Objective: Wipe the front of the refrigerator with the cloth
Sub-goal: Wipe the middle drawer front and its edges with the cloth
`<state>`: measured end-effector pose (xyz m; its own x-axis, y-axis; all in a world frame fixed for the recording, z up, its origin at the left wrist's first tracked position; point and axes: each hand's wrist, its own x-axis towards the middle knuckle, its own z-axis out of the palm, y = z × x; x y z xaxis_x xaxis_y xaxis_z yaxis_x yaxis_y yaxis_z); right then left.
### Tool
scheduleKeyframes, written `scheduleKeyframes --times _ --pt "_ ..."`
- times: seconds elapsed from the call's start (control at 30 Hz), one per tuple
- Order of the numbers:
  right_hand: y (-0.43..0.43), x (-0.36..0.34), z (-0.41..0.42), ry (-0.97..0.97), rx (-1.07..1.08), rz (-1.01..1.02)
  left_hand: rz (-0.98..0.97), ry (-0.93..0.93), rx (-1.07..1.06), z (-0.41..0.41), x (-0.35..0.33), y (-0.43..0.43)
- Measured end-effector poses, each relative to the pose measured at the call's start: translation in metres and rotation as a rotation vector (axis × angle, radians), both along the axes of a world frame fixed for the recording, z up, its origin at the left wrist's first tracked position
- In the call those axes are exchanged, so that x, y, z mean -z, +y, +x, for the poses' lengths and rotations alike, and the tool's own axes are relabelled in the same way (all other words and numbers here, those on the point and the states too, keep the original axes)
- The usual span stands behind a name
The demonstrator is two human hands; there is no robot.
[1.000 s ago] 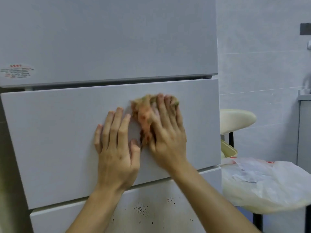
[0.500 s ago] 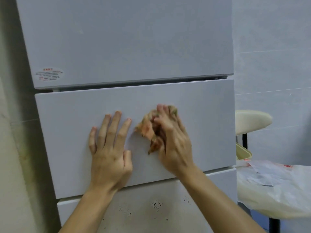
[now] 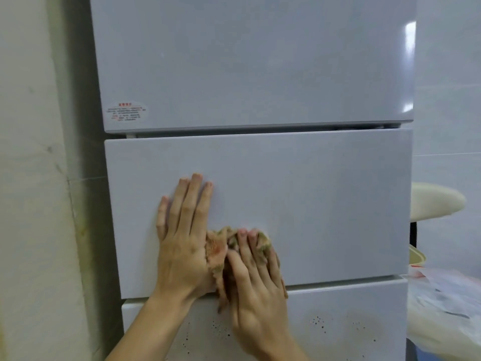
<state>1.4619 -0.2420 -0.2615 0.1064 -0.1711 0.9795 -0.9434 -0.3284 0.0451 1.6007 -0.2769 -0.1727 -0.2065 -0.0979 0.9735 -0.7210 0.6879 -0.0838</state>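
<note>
The white refrigerator (image 3: 312, 204) fills the view, with an upper door, a middle drawer front and a lower drawer speckled with dark spots. My left hand (image 3: 182, 238) lies flat with straight fingers on the middle drawer front. Just right of it, my right hand (image 3: 255, 287) presses a crumpled orange-and-tan cloth (image 3: 217, 248) against the lower part of that drawer front, fingers spread over the cloth. The cloth touches the thumb side of my left hand and reaches down to the seam above the lower drawer.
A cream wall (image 3: 31, 204) stands close on the refrigerator's left. To the right are a cream stool seat (image 3: 437, 201), a tiled wall, and a white plastic bag (image 3: 447, 313) on a surface. A red-printed sticker (image 3: 127, 112) sits on the upper door.
My right hand has slid the cloth down and left across the middle drawer, from its centre to its lower edge beside my left hand. The view has shifted left.
</note>
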Motion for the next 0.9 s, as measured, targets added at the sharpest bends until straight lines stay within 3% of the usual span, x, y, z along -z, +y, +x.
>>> scheduleKeyframes --times 0.2,0.37,0.47,0.6,0.8,0.9 --pt "0.002 -0.015 -0.004 -0.087 -0.252 0.003 0.012 -0.029 -0.031 0.021 0.008 -0.007" --pt "0.000 -0.103 -0.003 -0.211 -0.479 -0.062 0.030 0.023 0.000 0.028 0.006 -0.008" --pt "-0.006 -0.133 0.007 -0.176 -0.299 -0.149 0.029 0.043 0.021 0.030 0.005 -0.010" --pt "-0.015 -0.112 0.021 -0.123 -0.086 -0.184 0.005 0.075 -0.033 0.044 0.004 -0.017" --pt "-0.016 -0.022 0.050 0.023 -0.053 -0.045 0.060 0.088 0.048 0.053 0.021 -0.016" --pt "-0.014 -0.012 0.050 0.063 -0.059 0.014 0.054 0.027 0.066 0.065 0.023 -0.019"
